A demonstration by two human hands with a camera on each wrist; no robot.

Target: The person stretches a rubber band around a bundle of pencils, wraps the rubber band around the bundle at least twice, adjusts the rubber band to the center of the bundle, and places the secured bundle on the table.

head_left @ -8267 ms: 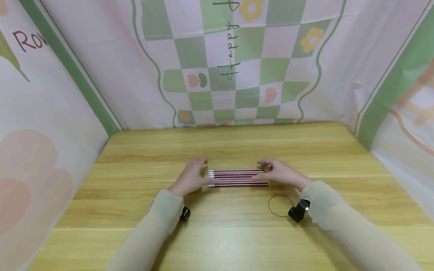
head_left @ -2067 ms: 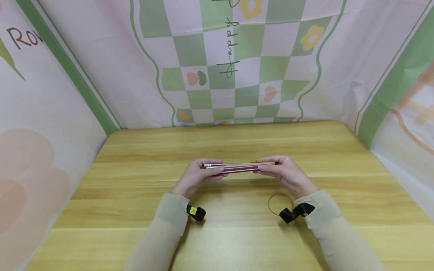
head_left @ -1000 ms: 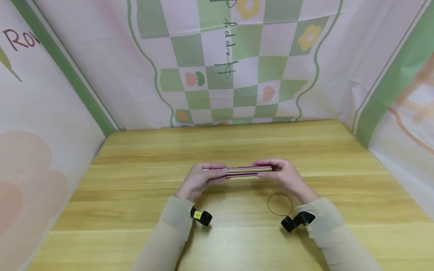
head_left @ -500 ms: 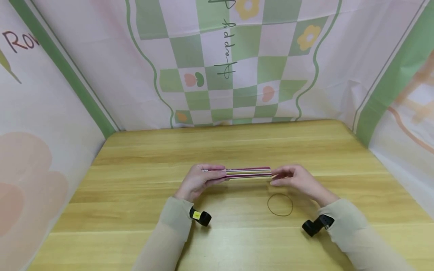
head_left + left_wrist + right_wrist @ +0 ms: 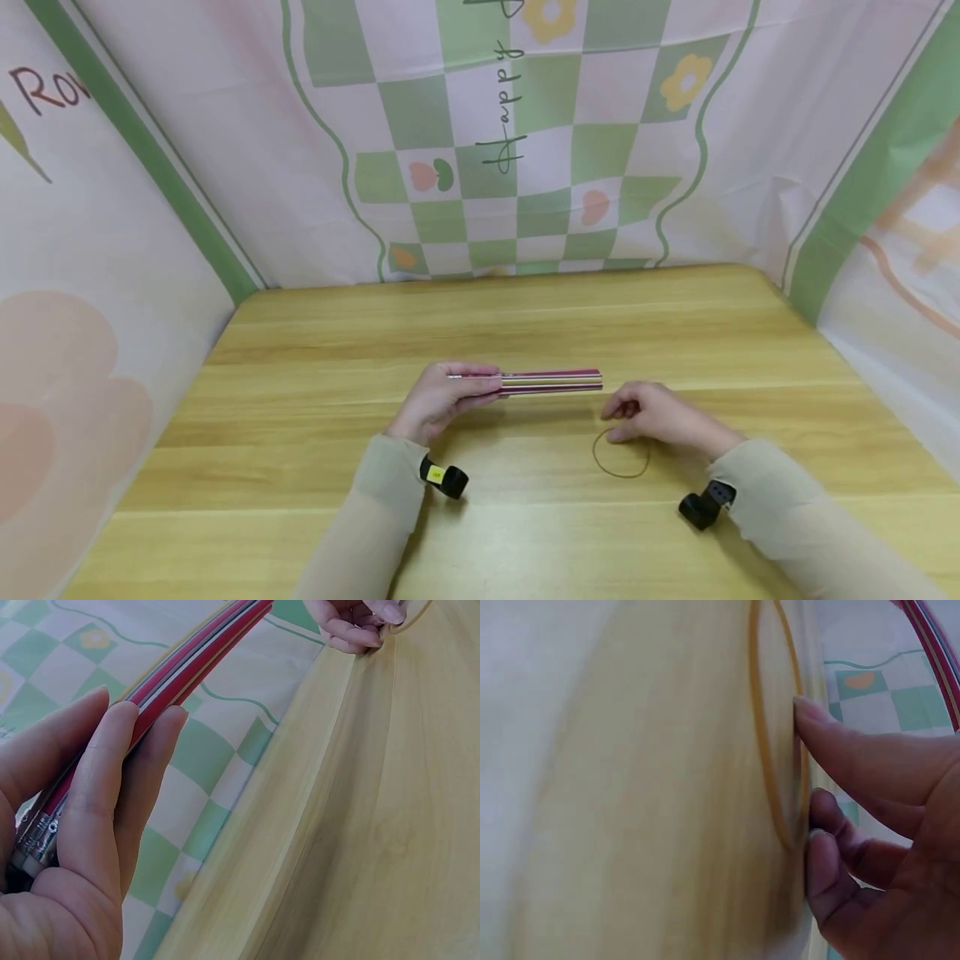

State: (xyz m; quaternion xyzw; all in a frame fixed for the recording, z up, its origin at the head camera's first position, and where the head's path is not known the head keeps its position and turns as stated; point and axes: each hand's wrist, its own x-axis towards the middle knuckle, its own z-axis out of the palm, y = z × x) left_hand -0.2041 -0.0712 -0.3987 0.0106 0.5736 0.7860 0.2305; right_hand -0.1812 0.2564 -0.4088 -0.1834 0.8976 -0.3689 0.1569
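My left hand (image 5: 442, 400) grips a bundle of striped maroon pencils (image 5: 551, 382) near their eraser ends, holding them level above the table. Silver ferrules (image 5: 37, 829) and white erasers show in the left wrist view, partly hidden by the fingers. The pencils' other ends point right, free of any hand. On the table lies a thin tan rubber band (image 5: 621, 477) in a loose loop. My right hand (image 5: 667, 419) is at its far edge, fingers bent. In the right wrist view, the thumb meets the rubber band (image 5: 761, 735), with a gap between thumb and fingertips.
The wooden table (image 5: 360, 333) stretches around both hands. Behind it hangs a patterned cloth (image 5: 525, 200) with green checks, and similar cloth closes off both sides. Black wrist cameras (image 5: 701, 507) sit on both wrists.
Earlier the pencils lay flat; both hands then lifted and gathered them. My right hand has since let go of the bundle and come down to the rubber band. The left keeps its grip.
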